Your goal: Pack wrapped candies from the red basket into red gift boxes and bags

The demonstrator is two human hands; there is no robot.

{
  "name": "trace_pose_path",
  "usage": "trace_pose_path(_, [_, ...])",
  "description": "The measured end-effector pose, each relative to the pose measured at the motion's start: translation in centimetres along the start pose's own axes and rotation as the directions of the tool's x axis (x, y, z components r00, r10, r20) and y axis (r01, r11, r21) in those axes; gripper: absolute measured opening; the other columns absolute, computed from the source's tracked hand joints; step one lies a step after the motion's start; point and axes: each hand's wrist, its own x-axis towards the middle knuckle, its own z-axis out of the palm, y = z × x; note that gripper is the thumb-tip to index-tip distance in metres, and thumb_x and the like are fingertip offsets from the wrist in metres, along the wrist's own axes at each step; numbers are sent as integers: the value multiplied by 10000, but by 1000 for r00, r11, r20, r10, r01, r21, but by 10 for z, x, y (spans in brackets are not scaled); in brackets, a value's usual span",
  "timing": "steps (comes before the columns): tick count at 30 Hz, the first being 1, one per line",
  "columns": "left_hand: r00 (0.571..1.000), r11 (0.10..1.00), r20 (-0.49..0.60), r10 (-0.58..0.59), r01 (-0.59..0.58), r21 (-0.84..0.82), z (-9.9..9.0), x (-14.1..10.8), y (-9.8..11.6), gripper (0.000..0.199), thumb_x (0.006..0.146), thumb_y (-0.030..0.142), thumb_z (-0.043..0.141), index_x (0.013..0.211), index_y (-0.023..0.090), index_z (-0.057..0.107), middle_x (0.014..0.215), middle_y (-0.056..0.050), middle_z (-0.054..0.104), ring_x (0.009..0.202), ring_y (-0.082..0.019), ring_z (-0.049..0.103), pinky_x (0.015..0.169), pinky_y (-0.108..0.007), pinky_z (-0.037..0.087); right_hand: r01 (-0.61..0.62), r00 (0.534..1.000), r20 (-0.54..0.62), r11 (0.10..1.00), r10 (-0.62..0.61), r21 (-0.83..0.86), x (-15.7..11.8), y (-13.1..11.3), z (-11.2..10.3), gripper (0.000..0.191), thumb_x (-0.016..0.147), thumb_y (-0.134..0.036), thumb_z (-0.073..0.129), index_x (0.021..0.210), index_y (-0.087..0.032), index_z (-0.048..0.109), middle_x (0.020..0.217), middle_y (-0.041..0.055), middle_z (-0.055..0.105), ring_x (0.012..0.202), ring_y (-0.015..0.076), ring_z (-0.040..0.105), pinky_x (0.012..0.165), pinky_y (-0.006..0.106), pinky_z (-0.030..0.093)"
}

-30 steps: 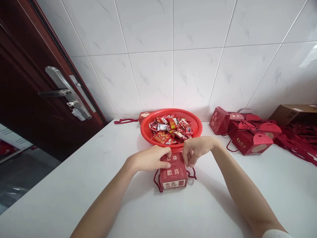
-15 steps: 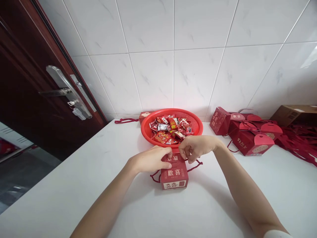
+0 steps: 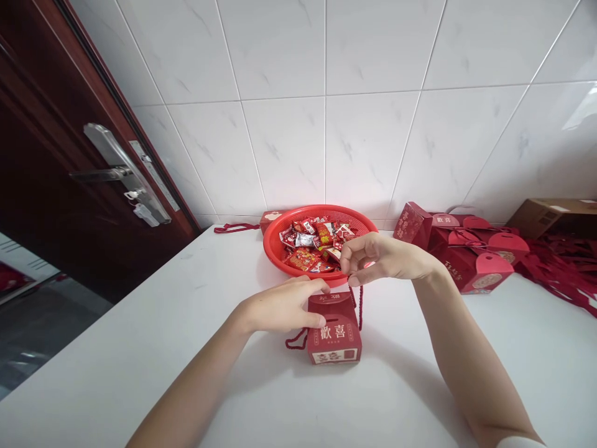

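A small red box (image 3: 336, 339) with pale lettering stands on the white table. My left hand (image 3: 284, 306) rests on its left side, thumb on the top near the slot and fingers toward the back edge, gripping it. A dark red cord (image 3: 360, 308) rises from the box's right side to my right hand (image 3: 380, 260), whose thumb and index finger pinch its upper end. Another loop of cord (image 3: 296, 341) lies at the box's left. Behind the box, a red basket (image 3: 270, 249) holds several wrapped candies (image 3: 305, 258); my right hand overlaps its right edge.
At the right, several red boxes (image 3: 480, 270) stand near the tiled wall, beside a heap of dark red cords (image 3: 559, 274) and a brown carton (image 3: 536, 216). Another red box (image 3: 269, 218) sits behind the basket. A dark door (image 3: 60, 155) is at the left.
My right hand has risen and moved slightly right, drawing the right cord upward. The box has shifted slightly right and nearer, with my left hand still on it.
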Motion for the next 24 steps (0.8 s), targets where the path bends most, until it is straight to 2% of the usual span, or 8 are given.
trace_pose_path(5, [996,992,38,80,-75,-105,-1,-4,-1,573,752,222,627,1321,256,567,1299,-71,577,915,-214,669,738,-300,526,-13,1000,-5,998,13,56,-3,-1,-2,249,718,-293,811,846,-154,649,762,-11,639,706,113,592,669,247,465])
trace_pose_path(7, [997,984,-9,80,-80,-157,-2,-6,-2,596,742,191,598,1332,260,558,1359,-73,554,886,-196,681,732,-303,538,-24,1000,-17,997,26,67,-5,-1,-3,277,714,-304,818,871,-155,646,760,-14,631,702,114,583,670,250,465])
trace_pose_path(11, [993,937,-110,30,-67,-344,-8,-7,-2,587,743,200,582,1326,249,532,1419,-96,542,698,-133,653,587,-278,510,-15,998,-56,997,19,81,-10,-2,-6,300,713,-306,823,881,-153,626,820,-7,619,737,120,578,696,262,476])
trace_pose_path(15, [977,808,-204,56,-165,-566,-17,-9,-3,499,778,205,620,1273,221,558,1355,-109,574,635,-95,626,661,-300,540,15,996,-94,994,-5,107,-13,-5,-7,290,714,-292,828,875,-152,631,832,-12,594,748,118,561,697,262,476])
trace_pose_path(17, [959,707,-270,85,-248,-662,-20,-11,-3,434,825,243,659,1250,214,574,1327,-111,580,715,-123,663,736,-329,561,33,993,-117,989,-16,143,-14,-6,-6,282,716,-291,831,868,-155,635,835,-5,609,755,125,577,703,270,488])
trace_pose_path(19, [936,595,-328,129,-338,-729,-20,-13,-3,373,862,275,683,1220,218,597,1332,-108,574,906,-190,690,829,-364,572,68,987,-158,979,-37,193,-16,-8,-5,273,718,-283,835,852,-161,629,853,5,634,766,134,606,718,283,507])
trace_pose_path(21, [907,487,-369,202,-420,-766,-19,-15,0,326,880,276,689,1194,221,625,1337,-105,576,1099,-254,650,919,-410,562,100,980,-192,967,-54,234,-18,-11,-2,266,726,-268,832,850,-171,618,856,7,652,759,139,627,731,299,527])
trace_pose_path(24, [855,381,-410,317,-511,-770,-13,-14,6,320,885,254,687,1201,229,643,1353,-108,576,1226,-298,580,1000,-477,529,130,974,-213,959,-75,253,-20,-18,7,253,747,-241,815,871,-181,603,833,6,664,751,143,645,735,309,543])
